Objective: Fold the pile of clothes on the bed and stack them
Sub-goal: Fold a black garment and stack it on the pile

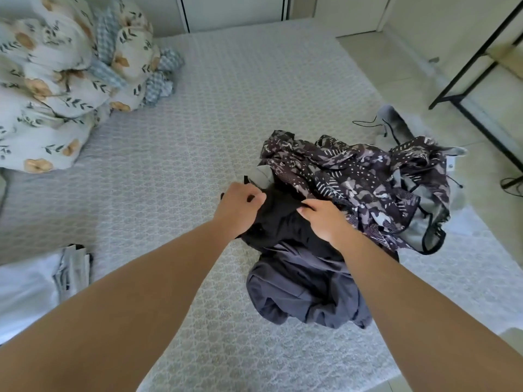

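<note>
A wide bed with a grey patterned cover (169, 154) holds a bunched floral duvet (56, 80) at its far left corner and a loose pile of dark, unfolded clothes (339, 210) at the right. A purple-and-white patterned garment (365, 176) tops the pile, above a black garment (283, 222). The left hand (237, 210) and right hand (325, 219) each pinch the black fabric with curled fingers.
</note>
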